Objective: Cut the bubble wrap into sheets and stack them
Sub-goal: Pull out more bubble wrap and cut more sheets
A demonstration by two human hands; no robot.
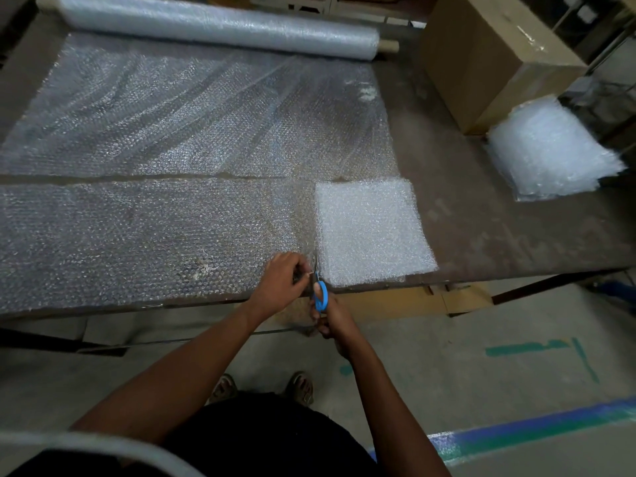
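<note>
Progress check: cutting is mid-run, one more sheet just starting.

Right hand [332,323] is curled through the blue handles of the scissors [320,293], off the near table [481,215] edge; blades point away from the body into the wrap's near edge. How far the blades are apart I cannot tell, they're mostly hidden by the film and the left hand.

Left hand [280,282] sits just left of the blades, fingers curled on the near edge of the strip [144,235]. It looks like a pinch, holding the film taut for the cut.

Done, judging from the layout:
- stack [550,153] of cut sheets, well right of and beyond the scissors, beside a box [481,56]
- strip already parted from the main spread [192,118] along a crosswise cut beyond the hands
- whiter, thicker-looking square [371,232] just right of the blades; whether it is a folded end, loose sheets or a template I cannot tell

Left:
- this cut has barely entered the edge; it has the strip's full depth to run
- nearly the whole strip lies left of the grip, uncut
- spread beyond it and the roll [220,25] at the far edge untouched

Roughly early-to-middle; the square is not yet on the stack.
</note>
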